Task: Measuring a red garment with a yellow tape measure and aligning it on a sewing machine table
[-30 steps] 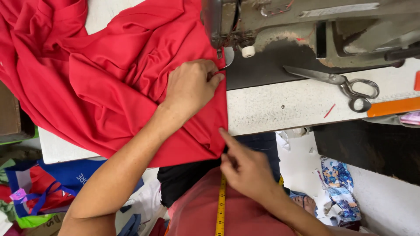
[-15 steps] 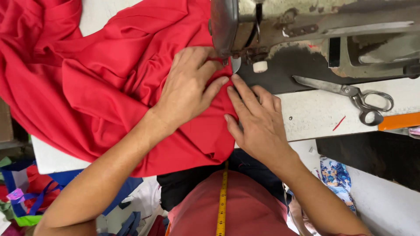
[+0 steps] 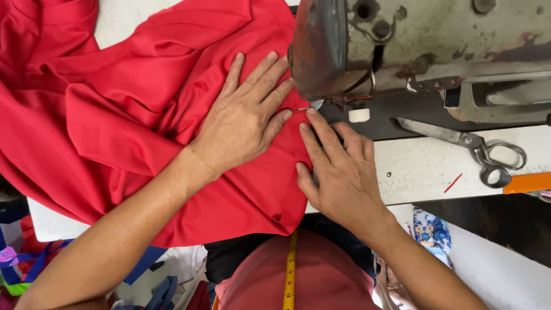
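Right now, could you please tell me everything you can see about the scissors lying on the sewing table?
The scissors look like all-metal tailor's shears, dull grey and worn. They lie flat and closed on the pale sewing table, right of the sewing machine. The long blades point left and slightly up, reaching onto the machine's dark base; the two loop handles lie to the right, near an orange strip at the table edge. Neither the left hand nor the right hand touches them; both press on the red fabric.

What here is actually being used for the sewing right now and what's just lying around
In use: red fabric, sewing machine, left hand, right hand, both flat on the fabric.
Lying about: scissors, yellow tape measure, red thread scrap.
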